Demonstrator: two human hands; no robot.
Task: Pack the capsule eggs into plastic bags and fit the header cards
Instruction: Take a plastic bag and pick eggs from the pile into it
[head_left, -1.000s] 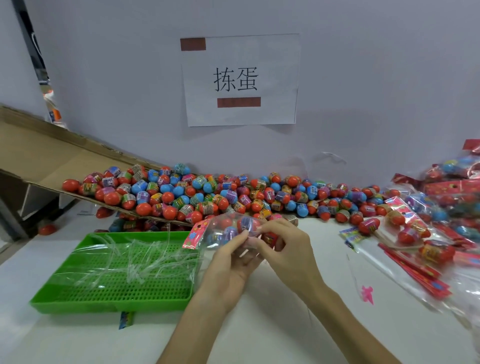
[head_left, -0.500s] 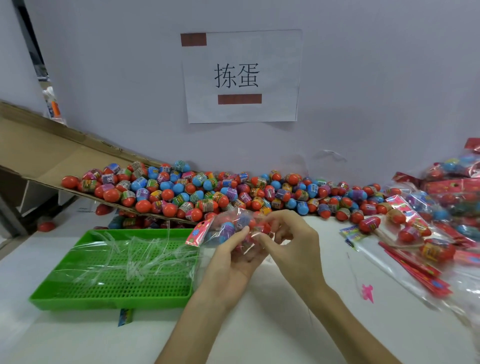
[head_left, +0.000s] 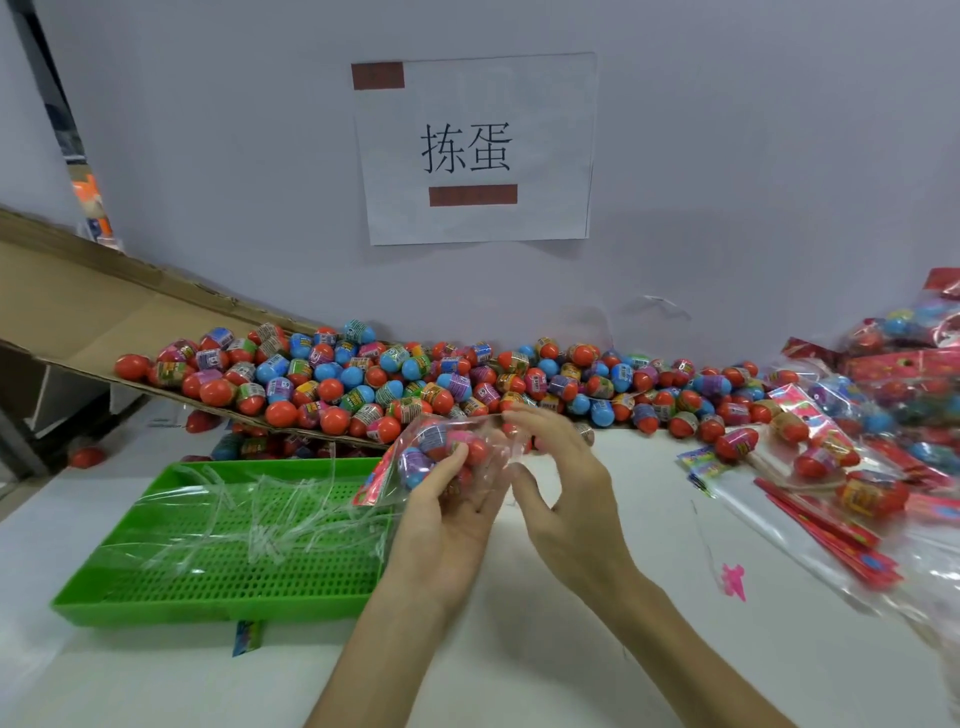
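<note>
Plastic bag (head_left: 434, 439) held mid-table, filling apparently complete.
Just right of the green tray (head_left: 208, 609), the left hand (head_left: 441, 519) grips the bagged capsule eggs (head_left: 415, 463); the right hand (head_left: 566, 488), pinching earlier, now spreads slack at the mouth.

The right hand (head_left: 566, 499) has let go of its earlier pinch on the end of the clear plastic bag of red, blue and purple capsule eggs (head_left: 441, 449). Its thumb and fingers now spread, a gap opens between it and the left hand (head_left: 447, 530), and only its fingertips (head_left: 511, 417) touch the bag's stretched upper edge. The left hand now cups the bag from below, palm turned further up, fingers curled round the eggs.
</note>
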